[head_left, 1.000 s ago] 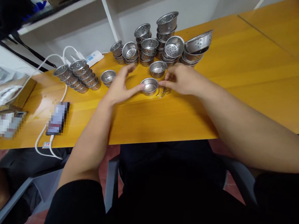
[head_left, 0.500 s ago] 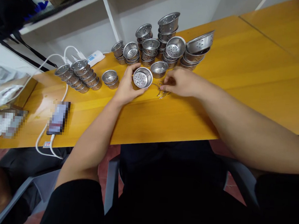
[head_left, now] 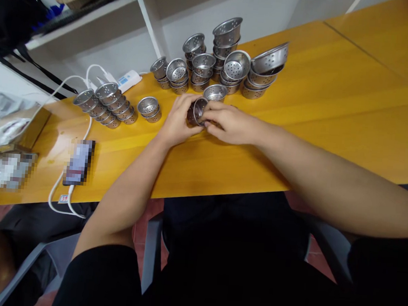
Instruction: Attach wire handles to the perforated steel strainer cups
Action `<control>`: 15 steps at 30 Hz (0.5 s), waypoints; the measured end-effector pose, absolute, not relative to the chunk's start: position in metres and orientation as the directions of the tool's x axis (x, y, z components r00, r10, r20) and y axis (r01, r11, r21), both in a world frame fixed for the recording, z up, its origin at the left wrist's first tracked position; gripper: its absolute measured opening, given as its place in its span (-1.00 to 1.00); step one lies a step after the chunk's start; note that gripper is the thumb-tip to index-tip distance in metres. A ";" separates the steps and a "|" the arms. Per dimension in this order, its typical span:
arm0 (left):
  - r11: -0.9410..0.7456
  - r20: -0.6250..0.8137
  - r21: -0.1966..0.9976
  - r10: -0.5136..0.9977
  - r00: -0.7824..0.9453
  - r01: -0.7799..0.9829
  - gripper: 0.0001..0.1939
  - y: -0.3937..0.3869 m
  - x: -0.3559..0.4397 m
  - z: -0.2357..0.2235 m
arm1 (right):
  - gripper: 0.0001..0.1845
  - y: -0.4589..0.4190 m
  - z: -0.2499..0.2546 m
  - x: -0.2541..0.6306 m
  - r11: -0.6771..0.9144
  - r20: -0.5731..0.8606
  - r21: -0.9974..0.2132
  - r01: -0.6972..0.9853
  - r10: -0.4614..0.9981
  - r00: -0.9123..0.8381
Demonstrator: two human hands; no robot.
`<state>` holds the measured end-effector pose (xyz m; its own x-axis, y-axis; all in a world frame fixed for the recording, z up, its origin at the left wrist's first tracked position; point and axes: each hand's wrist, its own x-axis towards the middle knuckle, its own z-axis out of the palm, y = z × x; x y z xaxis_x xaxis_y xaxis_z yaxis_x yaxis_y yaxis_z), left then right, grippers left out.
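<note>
My left hand point(head_left: 176, 123) is closed round a small perforated metal strainer cup point(head_left: 197, 110), tipped with its mouth toward the right. At the mouth of that cup is my right hand point(head_left: 229, 122), with its fingertips pinched together just inside the rim. What the right fingers hold, if anything, is too small and hidden to make out. Just behind the hands a single perforated cup point(head_left: 215, 92) stands upright on the table. The spot under the right hand is covered by it.
Stacks of perforated cups point(head_left: 203, 65) line the back of the wooden table point(head_left: 332, 110). More stacked cups point(head_left: 115, 101) lean at the left, near a short stack point(head_left: 149, 107). A phone point(head_left: 79, 162) with a white cable and a power strip point(head_left: 129, 80) are farther left.
My right hand has moved left from the curved wire pieces on the table to the cup's mouth. The cup in my left hand has turned from facing up to facing right.
</note>
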<state>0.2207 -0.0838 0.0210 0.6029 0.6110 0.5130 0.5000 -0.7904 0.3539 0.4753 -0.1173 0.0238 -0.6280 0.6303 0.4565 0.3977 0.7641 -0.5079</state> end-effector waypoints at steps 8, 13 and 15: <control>-0.755 0.470 0.322 0.651 0.595 0.572 -0.19 -0.080 0.218 0.024 | -0.66 -0.120 0.031 0.480 0.638 0.473 -0.591 0.495 0.770 -0.427; -0.751 0.466 0.309 0.654 0.596 0.583 -0.21 -0.082 0.222 0.025 | -0.58 -0.117 0.032 0.483 0.597 0.445 -0.632 0.494 0.801 -0.400; -0.760 0.466 0.296 0.644 0.607 0.579 -0.22 -0.084 0.223 0.025 | -0.58 -0.117 0.033 0.484 0.592 0.451 -0.644 0.484 0.806 -0.384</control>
<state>0.2229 -0.0835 0.0249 0.6066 0.6440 0.4662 0.5793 -0.7597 0.2956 0.4835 -0.1174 0.0329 -0.3844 0.8055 0.4509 0.4841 0.5918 -0.6445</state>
